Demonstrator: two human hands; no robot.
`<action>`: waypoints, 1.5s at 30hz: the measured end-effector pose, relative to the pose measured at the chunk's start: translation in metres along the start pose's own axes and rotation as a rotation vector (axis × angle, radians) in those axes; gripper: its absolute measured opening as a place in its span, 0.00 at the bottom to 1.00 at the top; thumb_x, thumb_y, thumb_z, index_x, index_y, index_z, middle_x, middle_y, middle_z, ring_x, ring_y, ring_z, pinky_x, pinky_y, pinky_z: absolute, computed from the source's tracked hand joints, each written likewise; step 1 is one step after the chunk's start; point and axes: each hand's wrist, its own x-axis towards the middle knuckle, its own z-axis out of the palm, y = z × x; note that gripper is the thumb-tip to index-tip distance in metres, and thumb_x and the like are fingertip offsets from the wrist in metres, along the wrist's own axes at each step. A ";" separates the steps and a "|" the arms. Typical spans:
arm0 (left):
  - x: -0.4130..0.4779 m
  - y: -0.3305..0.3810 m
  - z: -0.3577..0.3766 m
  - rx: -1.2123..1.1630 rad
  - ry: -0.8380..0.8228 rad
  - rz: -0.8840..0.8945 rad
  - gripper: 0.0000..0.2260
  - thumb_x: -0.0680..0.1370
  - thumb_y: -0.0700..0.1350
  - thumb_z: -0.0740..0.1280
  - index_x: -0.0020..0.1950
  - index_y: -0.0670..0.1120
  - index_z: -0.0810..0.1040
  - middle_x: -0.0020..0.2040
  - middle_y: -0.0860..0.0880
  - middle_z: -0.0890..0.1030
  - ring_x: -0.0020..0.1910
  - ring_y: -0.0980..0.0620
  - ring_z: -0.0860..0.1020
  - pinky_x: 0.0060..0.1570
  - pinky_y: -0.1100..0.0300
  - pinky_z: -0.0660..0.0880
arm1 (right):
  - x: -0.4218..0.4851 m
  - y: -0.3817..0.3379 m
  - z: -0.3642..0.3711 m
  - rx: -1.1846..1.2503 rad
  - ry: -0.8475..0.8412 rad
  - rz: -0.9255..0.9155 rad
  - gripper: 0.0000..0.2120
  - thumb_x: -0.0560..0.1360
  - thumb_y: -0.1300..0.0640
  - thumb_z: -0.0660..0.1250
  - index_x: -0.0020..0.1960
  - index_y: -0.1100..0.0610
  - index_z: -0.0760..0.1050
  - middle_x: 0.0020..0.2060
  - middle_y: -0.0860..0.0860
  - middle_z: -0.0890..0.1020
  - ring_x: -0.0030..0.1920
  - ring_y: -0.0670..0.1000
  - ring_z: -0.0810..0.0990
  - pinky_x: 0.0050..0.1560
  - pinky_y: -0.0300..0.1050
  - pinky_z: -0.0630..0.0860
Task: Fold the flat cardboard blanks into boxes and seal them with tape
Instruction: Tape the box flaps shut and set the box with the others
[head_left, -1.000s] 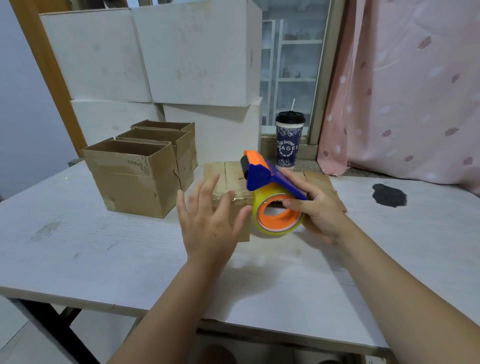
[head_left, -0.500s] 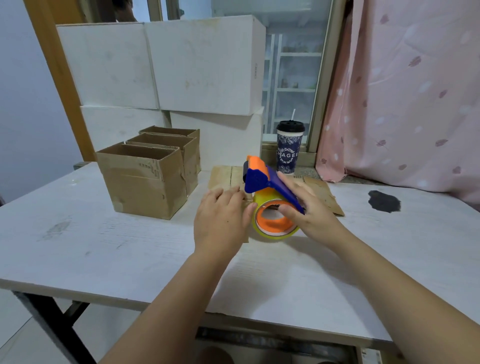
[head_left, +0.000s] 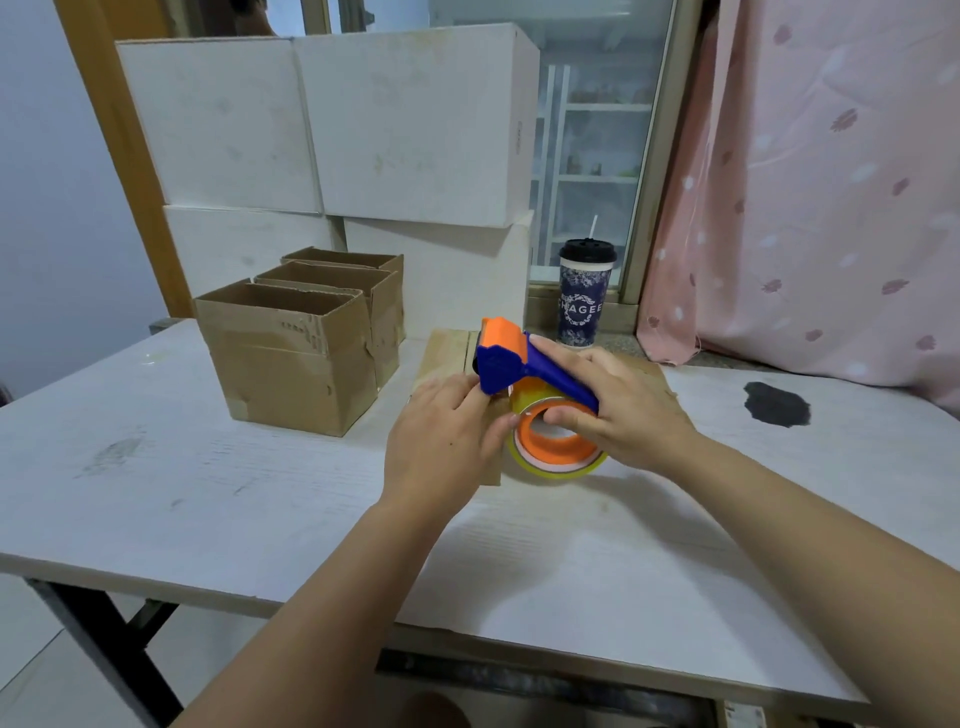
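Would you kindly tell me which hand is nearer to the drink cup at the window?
Right. The right hand, gripping the tape dispenser, is just in front of the cup; the left hand, on the flat cardboard, lies farther off to the cup's left.

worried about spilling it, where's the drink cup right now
In the head view the lidded cup stands upright at the back, right of centre, between the stacked white boxes and the pink curtain, just behind the tape dispenser.

both forearms (head_left: 332, 597) and hands (head_left: 441, 441) seemingly bare
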 end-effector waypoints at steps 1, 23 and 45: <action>0.000 -0.002 -0.001 0.006 -0.009 0.014 0.17 0.76 0.52 0.68 0.59 0.44 0.79 0.54 0.45 0.81 0.54 0.44 0.77 0.55 0.51 0.72 | 0.003 0.000 -0.004 -0.005 -0.012 -0.011 0.33 0.73 0.33 0.59 0.71 0.33 0.46 0.50 0.49 0.73 0.43 0.40 0.69 0.48 0.21 0.59; 0.015 -0.010 -0.011 0.288 -0.155 0.035 0.17 0.81 0.57 0.54 0.55 0.51 0.79 0.47 0.53 0.80 0.46 0.52 0.77 0.27 0.62 0.53 | 0.015 0.003 -0.034 -0.070 -0.189 -0.109 0.32 0.75 0.41 0.64 0.69 0.29 0.47 0.49 0.49 0.69 0.47 0.47 0.68 0.47 0.27 0.60; 0.015 -0.018 -0.007 0.169 -0.159 0.042 0.14 0.81 0.56 0.56 0.64 0.58 0.74 0.60 0.58 0.78 0.57 0.55 0.76 0.40 0.63 0.66 | -0.021 0.019 -0.019 -0.047 -0.080 -0.030 0.36 0.73 0.48 0.71 0.73 0.36 0.53 0.51 0.49 0.73 0.50 0.50 0.71 0.54 0.36 0.66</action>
